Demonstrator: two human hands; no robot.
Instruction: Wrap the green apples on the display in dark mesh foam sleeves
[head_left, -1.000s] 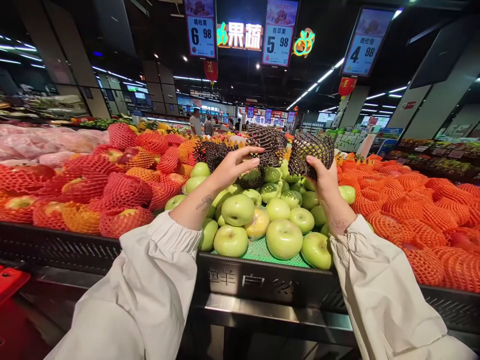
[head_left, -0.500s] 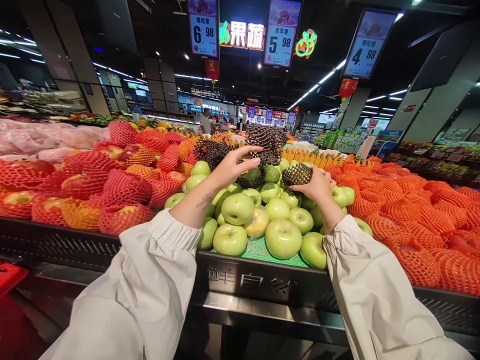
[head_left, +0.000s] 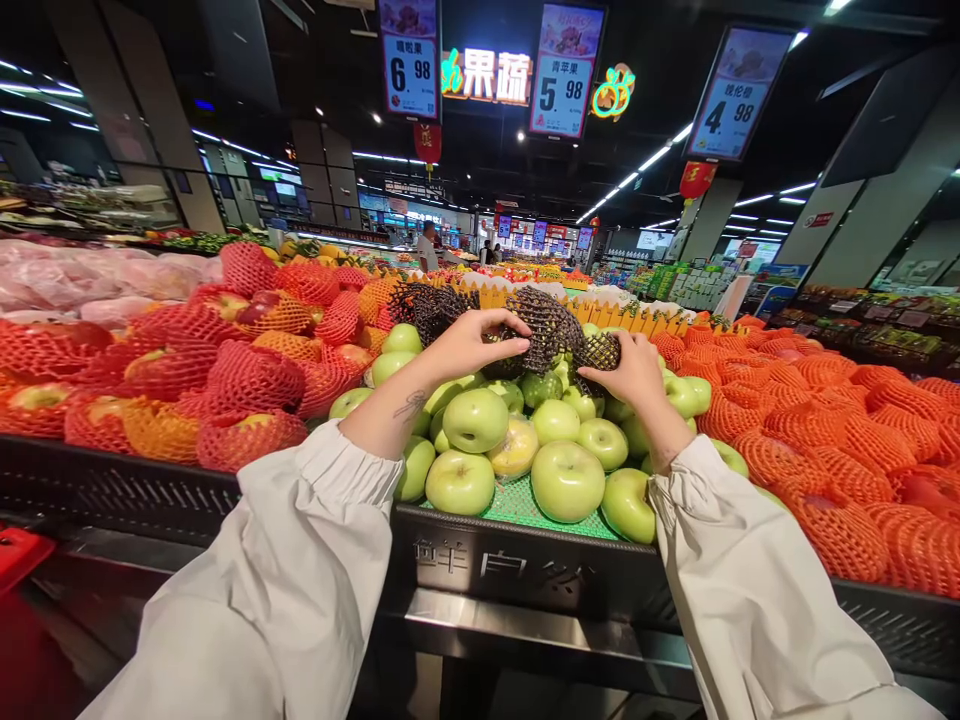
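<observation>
Red-netted fruit (head_left: 251, 390) heaped left, orange-netted fruit (head_left: 817, 430) right, pile of green apples (head_left: 568, 480) in the black stand (head_left: 630, 578) between. My left hand (head_left: 469, 345) is curved, fingertips at the edge of a dark net bundle (head_left: 553, 325) by the pile's back; can't tell if pinching. Another black net (head_left: 431, 308) sits behind that hand. My right hand (head_left: 634, 375) grips a small black-netted fruit (head_left: 602, 350) just right of the bundle.

Apples (head_left: 475, 420) heaped in tray (head_left: 510, 575); flanked left and right by wrapped fruit (head_left: 255, 390); nets (head_left: 547, 325) placed at rear; signs (head_left: 568, 70) hung above.
</observation>
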